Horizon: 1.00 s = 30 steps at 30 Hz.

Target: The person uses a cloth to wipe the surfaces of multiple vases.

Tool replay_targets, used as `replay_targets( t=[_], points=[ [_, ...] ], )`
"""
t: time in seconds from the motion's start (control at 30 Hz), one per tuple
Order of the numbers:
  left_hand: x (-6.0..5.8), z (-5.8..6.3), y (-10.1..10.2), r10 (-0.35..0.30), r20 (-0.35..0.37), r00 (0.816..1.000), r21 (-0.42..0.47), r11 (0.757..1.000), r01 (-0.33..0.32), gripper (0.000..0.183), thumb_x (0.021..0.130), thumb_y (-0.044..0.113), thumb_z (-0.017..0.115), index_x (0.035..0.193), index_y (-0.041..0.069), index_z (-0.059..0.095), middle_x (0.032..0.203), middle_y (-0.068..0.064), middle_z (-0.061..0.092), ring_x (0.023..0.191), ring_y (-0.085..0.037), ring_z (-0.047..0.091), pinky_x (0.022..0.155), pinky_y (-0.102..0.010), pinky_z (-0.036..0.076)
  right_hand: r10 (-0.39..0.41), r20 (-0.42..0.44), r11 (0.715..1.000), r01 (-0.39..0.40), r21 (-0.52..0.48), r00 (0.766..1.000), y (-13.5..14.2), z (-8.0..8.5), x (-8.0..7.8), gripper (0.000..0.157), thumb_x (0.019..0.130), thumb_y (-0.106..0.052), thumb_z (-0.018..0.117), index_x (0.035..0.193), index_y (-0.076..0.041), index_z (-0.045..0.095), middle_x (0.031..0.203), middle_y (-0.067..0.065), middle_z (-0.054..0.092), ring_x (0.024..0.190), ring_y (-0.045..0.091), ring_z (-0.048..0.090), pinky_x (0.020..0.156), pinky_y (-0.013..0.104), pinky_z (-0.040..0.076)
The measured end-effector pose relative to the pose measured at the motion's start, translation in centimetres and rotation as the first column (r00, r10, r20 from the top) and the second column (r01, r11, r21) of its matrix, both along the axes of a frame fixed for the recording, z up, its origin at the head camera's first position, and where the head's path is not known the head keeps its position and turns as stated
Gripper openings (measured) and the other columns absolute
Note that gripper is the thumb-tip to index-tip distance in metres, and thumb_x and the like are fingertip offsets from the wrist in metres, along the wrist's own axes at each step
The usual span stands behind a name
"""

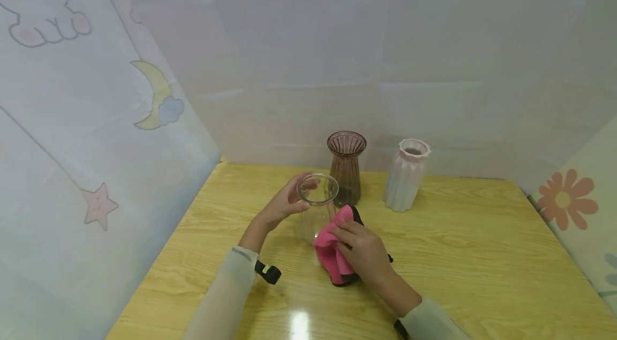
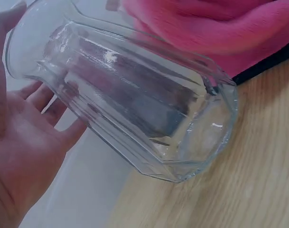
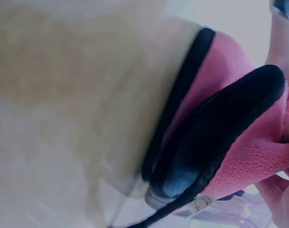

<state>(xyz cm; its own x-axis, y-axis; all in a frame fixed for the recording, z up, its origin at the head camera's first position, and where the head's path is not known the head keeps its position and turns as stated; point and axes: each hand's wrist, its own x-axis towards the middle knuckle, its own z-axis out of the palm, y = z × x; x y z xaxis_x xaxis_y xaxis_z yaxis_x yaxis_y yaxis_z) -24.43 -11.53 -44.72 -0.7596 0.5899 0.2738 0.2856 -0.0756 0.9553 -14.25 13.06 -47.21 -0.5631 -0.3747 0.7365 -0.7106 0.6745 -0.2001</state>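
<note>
A clear glass vase with a round flared rim stands at the middle of the table, its faceted body plain in the left wrist view. My left hand grips it near the neck, thumb on the near side and fingers behind. The right hand holds a pink cloth with black edging against the vase's right side. Folds of the cloth and its dark trim fill much of the right wrist view. Parts of the right fingers are hidden in the cloth.
Behind the clear vase stands a purple-tinted ribbed glass vase. Right of it is a white fluted vase. The wooden table meets printed fabric walls at the back and sides.
</note>
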Motion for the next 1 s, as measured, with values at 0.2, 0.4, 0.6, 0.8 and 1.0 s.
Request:
replay_targets(
  t=[0.2, 0.4, 0.6, 0.8, 1.0],
  points=[
    [1.5, 0.3, 0.5, 0.180, -0.059, 0.982, -0.075, 0.980, -0.184, 0.102, 0.082, 0.035, 0.086, 0.158, 0.007, 0.026, 0.157, -0.014, 0.041, 0.147, -0.032, 0.033, 0.120, -0.059, 0.022, 0.034, -0.070, 0.988, -0.044, -0.150, 0.997, 0.6, 1.9, -0.2, 0.039, 0.070, 0.003, 0.088, 0.107, -0.006, 0.080, 0.110, 0.013, 0.076, 0.107, 0.032, 0.071, 0.092, 0.042, 0.055],
    [2.3, 0.7, 2.0, 0.314, -0.078, 0.946, -0.079, 0.944, -0.320, 0.102, 0.080, 0.030, 0.088, 0.157, 0.005, 0.026, 0.153, -0.012, 0.047, 0.141, -0.029, 0.043, 0.118, -0.058, 0.026, 0.055, -0.142, 0.974, -0.084, -0.212, 0.988, 0.1, 2.6, -1.4, 0.042, 0.067, 0.008, 0.086, 0.107, -0.005, 0.080, 0.110, 0.016, 0.075, 0.107, 0.037, 0.070, 0.095, 0.041, 0.054],
    [2.5, 0.4, 2.5, 0.345, -0.051, 0.937, -0.024, 0.938, -0.346, 0.101, 0.078, 0.035, 0.089, 0.155, 0.007, 0.030, 0.150, -0.010, 0.051, 0.137, -0.029, 0.047, 0.116, -0.057, 0.029, 0.075, -0.139, 0.980, -0.099, -0.172, 0.987, -0.7, 1.7, -2.0, 0.044, 0.069, 0.004, 0.087, 0.111, -0.007, 0.079, 0.114, 0.017, 0.074, 0.110, 0.039, 0.069, 0.091, 0.046, 0.056],
    [2.3, 0.4, 2.6, 0.344, -0.023, 0.939, -0.038, 0.938, -0.344, 0.094, 0.082, 0.017, 0.086, 0.155, 0.005, 0.028, 0.149, -0.015, 0.051, 0.138, -0.032, 0.047, 0.117, -0.056, 0.030, 0.078, -0.120, 0.986, -0.094, -0.136, 0.990, -1.1, 1.2, -1.9, 0.045, 0.066, 0.002, 0.090, 0.109, -0.007, 0.080, 0.117, 0.018, 0.073, 0.111, 0.038, 0.069, 0.088, 0.045, 0.057],
    [2.1, 0.7, 2.5, 0.300, -0.028, 0.954, -0.035, 0.953, -0.301, 0.095, 0.085, 0.018, 0.083, 0.157, 0.004, 0.023, 0.150, -0.020, 0.049, 0.140, -0.038, 0.044, 0.117, -0.058, 0.028, 0.066, -0.133, 0.992, -0.080, -0.096, 0.989, -1.1, 0.8, -1.8, 0.043, 0.064, 0.003, 0.091, 0.105, -0.006, 0.081, 0.112, 0.019, 0.074, 0.104, 0.036, 0.072, 0.085, 0.046, 0.058]
  ],
)
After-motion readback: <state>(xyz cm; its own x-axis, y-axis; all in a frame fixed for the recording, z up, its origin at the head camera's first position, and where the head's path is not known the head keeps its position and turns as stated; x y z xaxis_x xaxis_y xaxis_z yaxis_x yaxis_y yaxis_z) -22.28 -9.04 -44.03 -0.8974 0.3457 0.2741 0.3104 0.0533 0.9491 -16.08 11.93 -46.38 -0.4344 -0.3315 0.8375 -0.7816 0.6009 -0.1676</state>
